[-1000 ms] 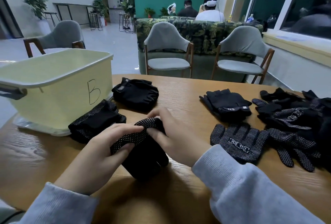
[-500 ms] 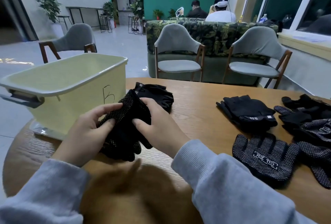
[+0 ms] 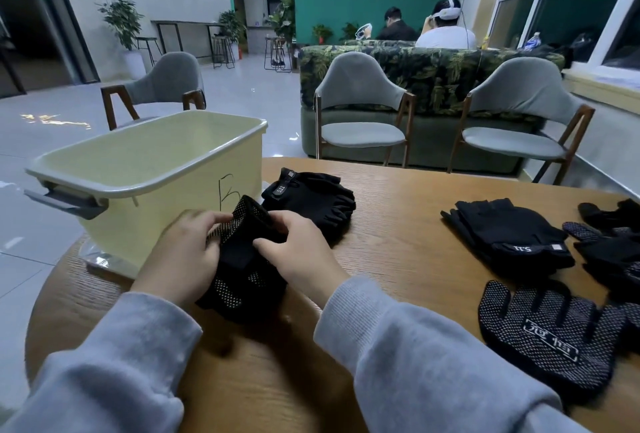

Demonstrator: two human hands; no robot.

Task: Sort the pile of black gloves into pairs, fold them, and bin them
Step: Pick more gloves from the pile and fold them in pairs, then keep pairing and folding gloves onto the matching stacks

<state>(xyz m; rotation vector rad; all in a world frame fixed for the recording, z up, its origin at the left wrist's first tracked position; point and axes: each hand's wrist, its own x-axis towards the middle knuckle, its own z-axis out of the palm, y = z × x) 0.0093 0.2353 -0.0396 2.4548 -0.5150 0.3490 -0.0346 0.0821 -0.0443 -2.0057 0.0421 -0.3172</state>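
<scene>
Both hands are on one dotted bundle of gloves [image 3: 242, 259]. The left hand [image 3: 183, 256] has its fingers curled over the bundle's left edge, and the right hand [image 3: 298, 252] pinches the upper right corner between thumb and fingers. The bundle stands partly raised off the table [image 3: 398, 242], its upper end tilted toward the bin [image 3: 145, 169] and nearly level with the letter written on the bin's wall.

A second ago this bundle lay low on the table close to the body, being pressed into its fold, with another folded dotted bundle lying just beside the bin. Half a second ago the hands had carried it up and toward the bin. Now it sits over the spot where that other bundle lay, which is hidden; whether the two have been stacked together I cannot tell. I judge that folding of this pair is done and the move into the bin is under way.

Just beyond the right hand, a folded plain pair [image 3: 311, 200] rests beside the bin, apparently also waiting to go in. Farther right lies a second folded plain pair [image 3: 512, 235], then a single dotted glove [image 3: 550, 332] lying flat, and the unsorted pile [image 3: 613, 245] at the table's right edge, so much sorting remains.
</scene>
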